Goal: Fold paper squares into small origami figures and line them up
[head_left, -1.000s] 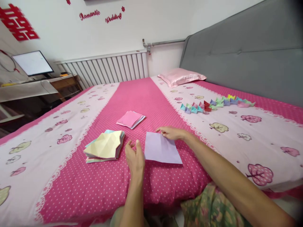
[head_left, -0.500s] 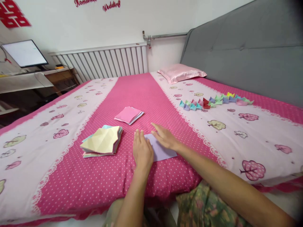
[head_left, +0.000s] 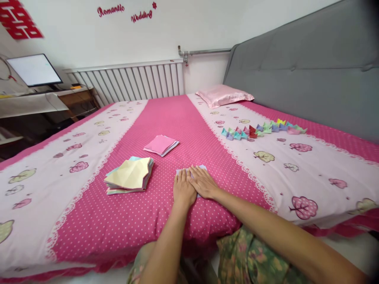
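Note:
A lilac sheet of paper [head_left: 202, 167] lies on the pink dotted bedspread, mostly covered by my hands. My left hand [head_left: 184, 188] rests flat on its left part, fingers stretched out and pointing away from me. Flat over the right part lies my right hand [head_left: 204, 182], its fingers extended and meeting the left hand. Left of them sits a stack of creased papers [head_left: 128, 174] with a pale yellow sheet on top. Farther back is a smaller stack of square papers [head_left: 161, 144], the uppermost one pink.
Several small folded paper shapes [head_left: 251, 131] in many colours stand grouped on the right of the bed. A pink pillow [head_left: 223, 96] lies at the back, beside the grey headboard [head_left: 304, 75]. The bed's front edge [head_left: 124, 258] runs close to my knees.
Both hands have come down flat on the lilac paper and drawn together; the right hand was raised and tilted before. The paper now shows less. The view has shifted slightly.

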A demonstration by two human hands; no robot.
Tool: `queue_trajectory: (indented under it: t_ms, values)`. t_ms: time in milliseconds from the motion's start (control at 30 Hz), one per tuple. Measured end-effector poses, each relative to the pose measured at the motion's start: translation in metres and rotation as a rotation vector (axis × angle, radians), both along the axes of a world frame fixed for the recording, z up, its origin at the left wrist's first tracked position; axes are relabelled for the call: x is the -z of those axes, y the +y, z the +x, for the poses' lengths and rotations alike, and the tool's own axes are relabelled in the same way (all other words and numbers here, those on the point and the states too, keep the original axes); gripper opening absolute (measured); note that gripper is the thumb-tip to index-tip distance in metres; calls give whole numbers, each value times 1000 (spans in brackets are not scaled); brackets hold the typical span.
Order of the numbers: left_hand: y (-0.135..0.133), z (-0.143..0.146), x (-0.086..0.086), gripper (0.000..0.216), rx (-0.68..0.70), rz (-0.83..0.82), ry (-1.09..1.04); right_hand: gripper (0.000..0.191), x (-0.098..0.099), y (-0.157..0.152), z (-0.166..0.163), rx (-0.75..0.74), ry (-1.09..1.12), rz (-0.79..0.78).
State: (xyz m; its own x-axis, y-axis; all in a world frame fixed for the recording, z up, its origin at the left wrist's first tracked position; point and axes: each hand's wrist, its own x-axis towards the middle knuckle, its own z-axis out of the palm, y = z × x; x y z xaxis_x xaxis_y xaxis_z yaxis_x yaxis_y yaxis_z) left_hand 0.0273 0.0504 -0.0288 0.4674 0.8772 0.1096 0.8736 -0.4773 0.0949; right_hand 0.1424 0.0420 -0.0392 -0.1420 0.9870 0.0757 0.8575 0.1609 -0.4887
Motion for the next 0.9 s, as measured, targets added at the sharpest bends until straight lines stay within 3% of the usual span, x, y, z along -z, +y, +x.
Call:
queue_trajectory:
  t_ms: [267, 433, 567, 800, 900]
  values:
    - [3, -10, 3, 52, -132, 39, -19, 66, 9, -2, 4, 207, -23, 3]
    - [2, -28, -8, 53, -301, -34, -45, 57, 8, 4, 20, 354, 333, 6]
    - [-1, -46, -24, 47, -352, -99, -230, 49, 2, 8, 41, 445, 470, -35]
    - [4, -49, -28, 40, -288, -171, -443, 64, -14, -10, 55, 378, 582, -169]
    - [5, -45, -26, 40, -268, -294, -658, 67, -21, -16, 51, 306, 734, -217]
